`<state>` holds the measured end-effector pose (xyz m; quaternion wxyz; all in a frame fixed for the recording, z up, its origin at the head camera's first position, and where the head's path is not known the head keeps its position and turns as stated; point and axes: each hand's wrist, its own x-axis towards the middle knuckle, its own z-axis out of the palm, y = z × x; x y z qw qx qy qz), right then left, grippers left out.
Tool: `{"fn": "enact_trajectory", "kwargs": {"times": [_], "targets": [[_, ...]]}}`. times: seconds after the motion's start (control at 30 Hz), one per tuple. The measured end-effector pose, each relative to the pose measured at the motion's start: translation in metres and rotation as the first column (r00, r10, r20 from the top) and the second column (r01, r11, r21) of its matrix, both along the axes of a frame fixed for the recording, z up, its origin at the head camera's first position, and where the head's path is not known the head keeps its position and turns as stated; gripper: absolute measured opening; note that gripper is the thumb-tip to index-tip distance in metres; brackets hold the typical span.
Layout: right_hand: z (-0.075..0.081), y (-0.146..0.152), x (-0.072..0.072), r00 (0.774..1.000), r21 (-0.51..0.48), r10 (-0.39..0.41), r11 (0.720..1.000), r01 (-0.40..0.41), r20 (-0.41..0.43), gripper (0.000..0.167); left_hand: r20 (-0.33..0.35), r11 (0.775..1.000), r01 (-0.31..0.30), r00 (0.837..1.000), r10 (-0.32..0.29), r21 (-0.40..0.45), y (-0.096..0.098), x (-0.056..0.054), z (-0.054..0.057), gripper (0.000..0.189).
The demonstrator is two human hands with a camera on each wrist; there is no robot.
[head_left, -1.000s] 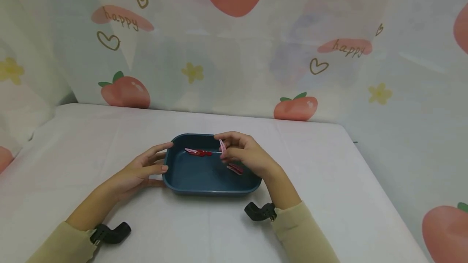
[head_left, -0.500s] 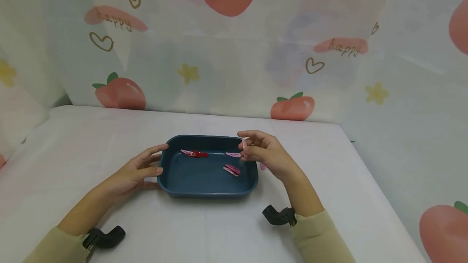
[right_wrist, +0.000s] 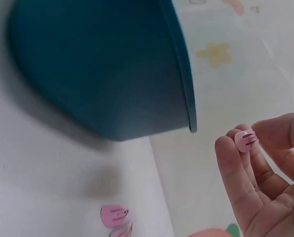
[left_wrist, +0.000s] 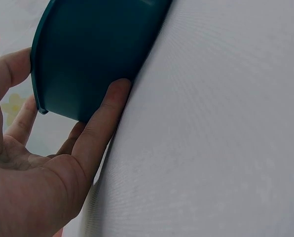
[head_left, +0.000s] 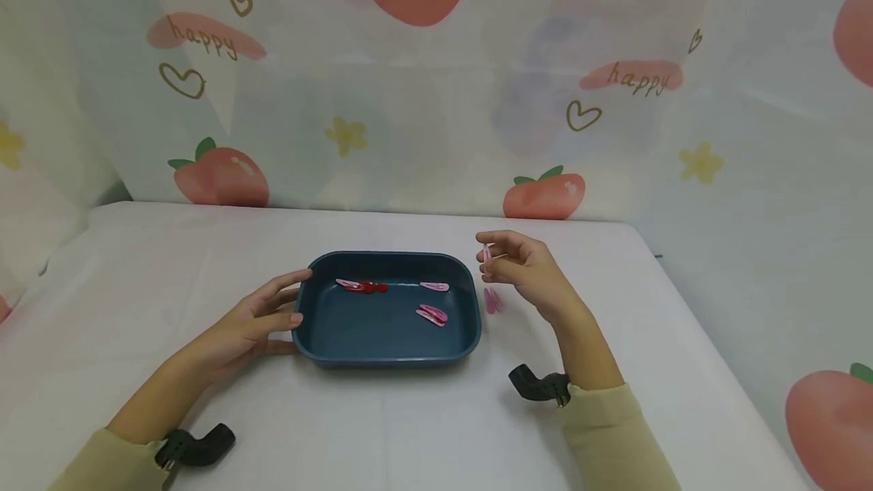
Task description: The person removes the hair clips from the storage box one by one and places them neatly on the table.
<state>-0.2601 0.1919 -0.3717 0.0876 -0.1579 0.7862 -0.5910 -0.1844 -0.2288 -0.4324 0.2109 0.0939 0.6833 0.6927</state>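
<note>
A dark blue rectangular tray [head_left: 382, 341] sits on the white-covered table. My left hand [head_left: 245, 328] rests against its left end, fingers fairly straight, some at the rim and one low on the outer wall [left_wrist: 88, 74]. Beyond the tray's right end, my right hand [head_left: 528, 271] pinches a pink snap hair clip [right_wrist: 245, 141] between thumb and fingers, above table level. Inside the tray lie a pink clip beside red clips [head_left: 368, 287] at back left, a single pink clip [head_left: 435, 286] at back right, and two pink clips [head_left: 433, 314] below that.
Two more pink hair clips [head_left: 492, 301] lie on the table just outside the tray's right end, under my right hand. A patterned cloth backdrop [head_left: 423, 97] stands along the table's back edge. Each wrist carries a small black camera [head_left: 198, 445].
My right hand has moved right with the pink hair clip, from over the tray to past its right end, uncovering the clips there. The left hand stays at the tray; the head view shifted slightly.
</note>
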Motion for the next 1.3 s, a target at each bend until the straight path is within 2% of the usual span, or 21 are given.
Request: {"fn": "enact_trajectory", "kwargs": {"times": [0.53, 0.97, 1.3], "targets": [[-0.017, 0.015, -0.012, 0.994, 0.112, -0.108, 0.988, 0.106, 0.009, 0.039, 0.018, 1.000, -0.015, 1.000, 0.015, 0.006, 0.000, -0.001, -0.002, 0.065], [-0.025, 0.024, -0.015, 0.988, 0.172, -0.135, 0.978, 0.120, 0.080, 0.042, 0.020, 1.000, -0.026, 0.999, 0.026, 0.003, 0.000, -0.002, -0.004, 0.065], [-0.032, 0.029, -0.017, 0.987, 0.264, -0.142, 0.957, 0.117, 0.076, 0.036, 0.021, 1.000, -0.029, 0.999, 0.029, -0.002, 0.000, -0.001, -0.003, 0.064]]}}
